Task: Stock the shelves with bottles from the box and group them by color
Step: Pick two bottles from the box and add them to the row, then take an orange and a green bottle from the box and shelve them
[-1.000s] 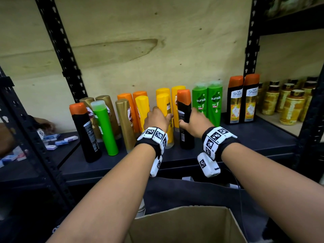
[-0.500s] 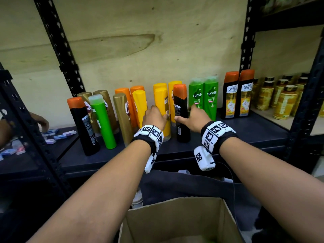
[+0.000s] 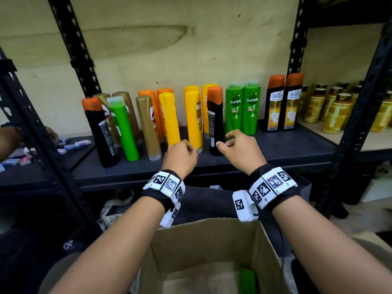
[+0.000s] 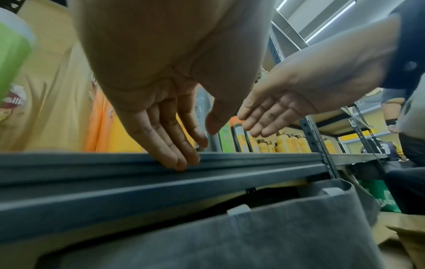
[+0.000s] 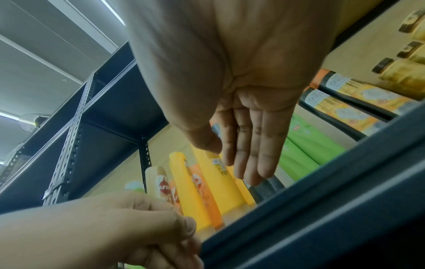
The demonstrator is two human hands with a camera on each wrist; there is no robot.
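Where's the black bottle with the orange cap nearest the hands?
In the head view the black bottle stands mid-shelf, between a yellow bottle and two green bottles.

The head view looks forward and down from above at the shelf (image 3: 286, 149), with the box (image 3: 212, 240) at the lower centre of the frame. The left wrist view sits low, just below the shelf edge (image 4: 138, 174), facing up and along the fingers (image 4: 165, 145). The right wrist view, equally near and tilted, looks up past the shelf edge (image 5: 322, 200). All three share the row of bottles (image 3: 192, 117).
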